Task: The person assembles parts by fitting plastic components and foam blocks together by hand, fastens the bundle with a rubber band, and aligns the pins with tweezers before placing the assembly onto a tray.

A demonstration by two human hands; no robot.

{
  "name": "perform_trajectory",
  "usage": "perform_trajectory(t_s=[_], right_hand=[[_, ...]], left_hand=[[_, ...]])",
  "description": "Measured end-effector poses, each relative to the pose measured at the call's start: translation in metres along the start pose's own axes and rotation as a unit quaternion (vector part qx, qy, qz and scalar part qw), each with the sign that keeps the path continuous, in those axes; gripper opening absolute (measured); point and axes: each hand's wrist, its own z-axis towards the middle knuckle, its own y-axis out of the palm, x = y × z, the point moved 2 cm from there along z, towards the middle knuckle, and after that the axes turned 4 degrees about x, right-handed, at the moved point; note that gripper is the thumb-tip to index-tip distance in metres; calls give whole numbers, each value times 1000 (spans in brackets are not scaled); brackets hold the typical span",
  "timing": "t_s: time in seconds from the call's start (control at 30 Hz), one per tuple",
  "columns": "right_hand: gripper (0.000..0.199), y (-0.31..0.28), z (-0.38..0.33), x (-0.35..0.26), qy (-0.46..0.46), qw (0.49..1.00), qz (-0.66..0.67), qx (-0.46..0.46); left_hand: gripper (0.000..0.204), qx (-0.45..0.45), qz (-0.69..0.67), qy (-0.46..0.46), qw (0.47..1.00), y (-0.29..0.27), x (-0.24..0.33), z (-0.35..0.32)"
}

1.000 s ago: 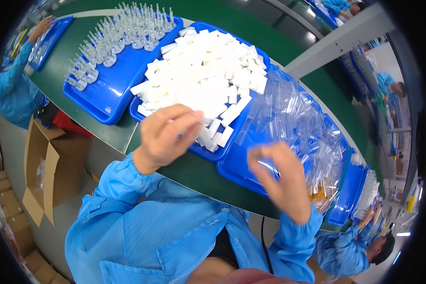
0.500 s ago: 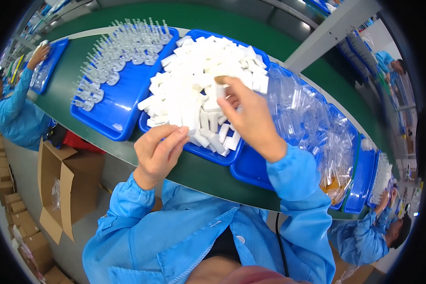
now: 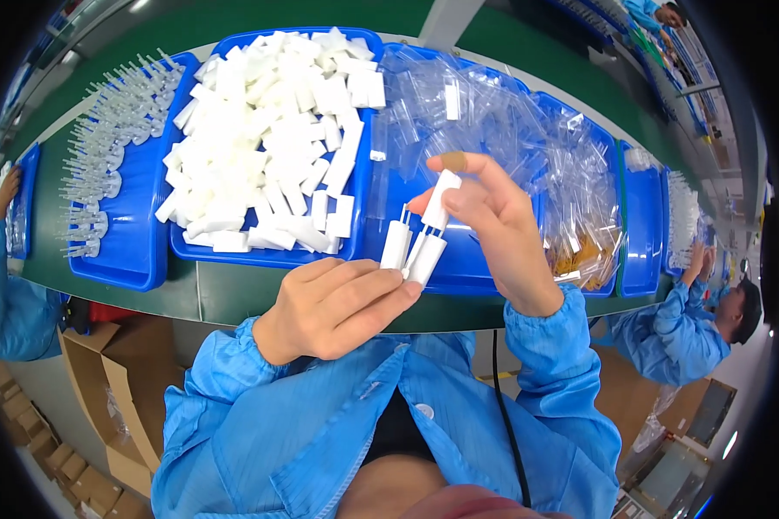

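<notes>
My left hand (image 3: 333,307) is closed around two white blocks (image 3: 425,259) standing side by side, with thin prongs sticking out of their tops. Their lower ends are hidden by my fingers. Between the thumb and fingers of my right hand (image 3: 498,225) is another white block (image 3: 442,197), tilted, its lower end at the prong tips of the right-hand block. A brown band (image 3: 453,162) wraps one of my right fingers. Behind my left hand lies a blue tray (image 3: 260,256) heaped with loose white blocks (image 3: 268,130).
On the left, a blue tray (image 3: 130,233) holds rows of clear pronged pieces (image 3: 95,177). Clear plastic sleeves (image 3: 485,112) fill trays on the right, with orange pieces (image 3: 580,255) among them. An open carton (image 3: 125,389) stands below the green table. Co-workers (image 3: 684,333) sit at both sides.
The view has shifted right. My right hand has left the heap with a white block and come to my left hand, whose held blocks and prongs now show.
</notes>
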Motion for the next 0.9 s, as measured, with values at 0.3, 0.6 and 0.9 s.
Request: perform_trajectory(t_s=[0.3, 0.6, 0.9], right_hand=[[27, -24, -15, 11, -113, 990, -81, -13], [18, -36, -19, 22, -154, 978, -109, -91], [14, -38, -28, 18, -215, 950, -206, -92]], left_hand=[[30, -54, 20, 18, 998, 16, 9, 11], [31, -77, 40, 66, 994, 26, 4, 17], [39, -44, -22, 16, 999, 28, -6, 16]])
